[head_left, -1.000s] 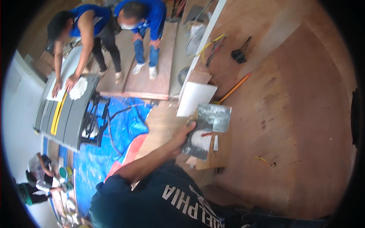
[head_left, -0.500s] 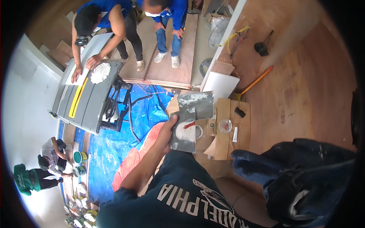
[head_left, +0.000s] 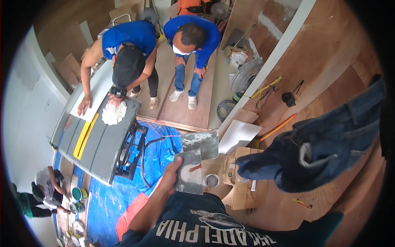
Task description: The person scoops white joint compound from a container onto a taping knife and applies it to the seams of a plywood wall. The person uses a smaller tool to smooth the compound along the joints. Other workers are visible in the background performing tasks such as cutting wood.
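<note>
My left hand (head_left: 169,176) grips the edge of a flat grey metal plate (head_left: 191,156). A mound of pale putty (head_left: 190,174) with a red streak lies on it. A second grey plate (head_left: 207,150), smeared white, overlaps its far edge; I cannot tell whether my hand holds that one too. Dark blue denim jeans (head_left: 329,144) hang in the air on the right. My right forearm (head_left: 362,185) reaches up along the right rim beside them, and its hand is lost past the dark edge of the picture.
An open can (head_left: 212,180) and a cardboard box (head_left: 242,197) lie near the plates. A table saw (head_left: 94,152) stands at left, with a person in blue (head_left: 129,37) bent over a white board (head_left: 96,90). Another person (head_left: 191,37) leans forward nearby. Two others crouch by paint buckets (head_left: 79,192).
The jeans have risen and spread out from the lower right. My left hand and the plates sit lower and slightly left in view. The person at the saw has leaned further over it.
</note>
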Action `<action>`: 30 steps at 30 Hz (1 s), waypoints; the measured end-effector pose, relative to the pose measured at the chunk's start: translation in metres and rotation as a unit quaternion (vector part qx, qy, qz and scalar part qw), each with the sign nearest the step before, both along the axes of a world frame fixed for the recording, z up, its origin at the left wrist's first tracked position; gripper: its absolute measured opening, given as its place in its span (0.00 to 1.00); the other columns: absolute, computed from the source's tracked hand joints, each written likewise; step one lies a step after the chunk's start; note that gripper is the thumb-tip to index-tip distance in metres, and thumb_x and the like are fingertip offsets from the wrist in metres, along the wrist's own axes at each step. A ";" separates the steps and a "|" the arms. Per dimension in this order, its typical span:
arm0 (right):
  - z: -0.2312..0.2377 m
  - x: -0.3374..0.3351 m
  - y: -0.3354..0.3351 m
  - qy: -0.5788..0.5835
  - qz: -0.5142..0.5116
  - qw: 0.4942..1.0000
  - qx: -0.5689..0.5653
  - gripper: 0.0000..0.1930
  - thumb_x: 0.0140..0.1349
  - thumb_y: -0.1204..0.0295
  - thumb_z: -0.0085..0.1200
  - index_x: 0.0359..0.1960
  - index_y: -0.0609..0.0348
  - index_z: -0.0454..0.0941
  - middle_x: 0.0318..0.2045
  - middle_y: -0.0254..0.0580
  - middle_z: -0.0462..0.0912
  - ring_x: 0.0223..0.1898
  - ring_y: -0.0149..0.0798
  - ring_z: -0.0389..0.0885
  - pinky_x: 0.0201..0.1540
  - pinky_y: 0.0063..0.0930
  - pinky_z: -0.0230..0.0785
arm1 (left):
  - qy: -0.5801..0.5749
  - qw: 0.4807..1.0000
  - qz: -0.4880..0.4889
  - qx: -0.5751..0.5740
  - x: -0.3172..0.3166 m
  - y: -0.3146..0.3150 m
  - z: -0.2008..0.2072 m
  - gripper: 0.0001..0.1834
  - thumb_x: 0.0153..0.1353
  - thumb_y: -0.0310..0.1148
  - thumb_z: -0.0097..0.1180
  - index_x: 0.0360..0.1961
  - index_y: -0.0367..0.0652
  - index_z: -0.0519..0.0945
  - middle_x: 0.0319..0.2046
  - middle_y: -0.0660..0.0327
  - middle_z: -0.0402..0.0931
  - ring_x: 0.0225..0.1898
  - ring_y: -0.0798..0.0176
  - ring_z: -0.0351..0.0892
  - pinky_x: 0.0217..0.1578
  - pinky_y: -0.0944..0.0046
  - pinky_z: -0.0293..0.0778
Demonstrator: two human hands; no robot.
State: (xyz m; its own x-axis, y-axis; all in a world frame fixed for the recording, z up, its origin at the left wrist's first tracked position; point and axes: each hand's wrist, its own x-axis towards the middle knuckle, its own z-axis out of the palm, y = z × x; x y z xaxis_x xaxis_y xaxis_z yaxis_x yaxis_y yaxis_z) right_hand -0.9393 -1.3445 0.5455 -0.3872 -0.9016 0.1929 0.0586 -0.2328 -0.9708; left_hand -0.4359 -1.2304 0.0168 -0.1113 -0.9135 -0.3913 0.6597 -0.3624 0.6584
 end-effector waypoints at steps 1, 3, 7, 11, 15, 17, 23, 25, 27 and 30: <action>-0.009 0.007 -0.015 0.013 0.004 1.000 0.010 0.21 0.69 0.58 0.53 0.49 0.66 0.79 0.45 0.50 0.84 0.47 0.47 0.82 0.55 0.43 0.73 | 0.003 1.000 -0.009 -0.007 0.008 -0.008 0.009 0.32 0.70 0.53 0.50 0.59 0.34 0.72 0.51 0.50 0.79 0.48 0.57 0.83 0.49 0.58 0.80; -0.048 0.043 -0.051 0.105 0.012 0.994 -0.022 0.22 0.70 0.58 0.53 0.53 0.67 0.78 0.47 0.46 0.83 0.51 0.40 0.79 0.60 0.34 0.67 | 0.006 1.000 -0.009 -0.008 0.025 -0.021 0.015 0.32 0.69 0.53 0.50 0.59 0.34 0.72 0.51 0.50 0.80 0.48 0.57 0.83 0.48 0.58 0.81; -0.111 0.078 -0.097 0.252 -0.013 0.965 -0.076 0.18 0.68 0.56 0.56 0.48 0.57 0.80 0.40 0.35 0.83 0.42 0.30 0.81 0.52 0.25 0.71 | 0.031 0.999 -0.031 0.009 0.031 -0.064 0.029 0.32 0.69 0.53 0.51 0.59 0.34 0.72 0.50 0.51 0.80 0.47 0.56 0.84 0.48 0.57 0.81; -0.172 0.101 -0.147 0.239 -0.009 0.966 -0.096 0.12 0.70 0.57 0.55 0.42 0.50 0.78 0.34 0.24 0.78 0.35 0.20 0.73 0.40 0.18 0.66 | 0.081 0.996 -0.034 0.026 0.026 -0.119 0.035 0.31 0.69 0.52 0.51 0.59 0.34 0.73 0.50 0.50 0.80 0.47 0.56 0.84 0.48 0.56 0.81; -0.217 0.135 -0.185 0.298 -0.035 0.946 -0.125 0.09 0.72 0.61 0.53 0.37 0.50 0.72 0.28 0.23 0.70 0.32 0.20 0.67 0.37 0.17 0.58 | 0.068 0.997 -0.040 -0.003 0.013 -0.197 0.041 0.28 0.69 0.51 0.52 0.56 0.36 0.75 0.47 0.51 0.82 0.46 0.55 0.84 0.47 0.55 0.81; -0.242 0.145 -0.214 0.358 -0.044 0.920 -0.154 0.07 0.72 0.64 0.52 0.37 0.50 0.70 0.28 0.24 0.68 0.32 0.21 0.66 0.38 0.16 0.57 | 0.075 0.996 -0.050 -0.017 0.008 -0.242 0.030 0.27 0.69 0.50 0.52 0.54 0.36 0.76 0.45 0.51 0.83 0.43 0.55 0.85 0.45 0.55 0.82; -0.292 0.166 -0.296 0.190 -0.008 0.971 -0.146 0.07 0.70 0.68 0.55 0.38 0.52 0.68 0.29 0.26 0.69 0.32 0.23 0.66 0.38 0.18 0.59 | 0.053 0.995 -0.075 -0.044 -0.010 -0.381 0.047 0.29 0.69 0.51 0.52 0.55 0.34 0.75 0.46 0.51 0.82 0.44 0.58 0.85 0.45 0.59 0.82; -0.303 0.165 -0.317 0.162 0.039 0.980 -0.112 0.07 0.69 0.69 0.55 0.38 0.53 0.68 0.30 0.26 0.69 0.33 0.22 0.66 0.37 0.18 0.59 | 0.045 0.992 -0.095 -0.070 -0.016 -0.422 0.063 0.29 0.69 0.51 0.52 0.55 0.33 0.75 0.46 0.51 0.82 0.44 0.58 0.85 0.46 0.59 0.82; -0.317 0.175 -0.339 0.112 0.079 0.988 -0.063 0.07 0.68 0.73 0.56 0.38 0.53 0.68 0.32 0.27 0.70 0.34 0.22 0.66 0.36 0.18 0.59 | 0.046 0.990 -0.102 -0.087 -0.025 -0.461 0.078 0.29 0.70 0.51 0.51 0.55 0.32 0.75 0.46 0.50 0.82 0.44 0.57 0.85 0.46 0.58 0.81; -0.331 0.185 -0.363 0.042 0.154 0.987 -0.036 0.08 0.67 0.78 0.56 0.39 0.55 0.68 0.34 0.29 0.69 0.34 0.23 0.66 0.37 0.18 0.59 | 0.060 0.988 -0.092 -0.105 -0.040 -0.511 0.092 0.29 0.70 0.51 0.50 0.55 0.32 0.75 0.47 0.50 0.82 0.45 0.56 0.85 0.47 0.58 0.81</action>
State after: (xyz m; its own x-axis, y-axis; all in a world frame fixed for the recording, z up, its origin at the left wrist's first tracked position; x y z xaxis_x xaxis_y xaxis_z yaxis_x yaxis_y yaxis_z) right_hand -0.7546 -1.7071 0.2148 -0.0770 -0.9568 0.2805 0.0564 -0.2850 -0.9569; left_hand -0.4760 -1.7419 0.1084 -0.3174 -0.9329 -0.1700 0.6724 -0.3478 0.6534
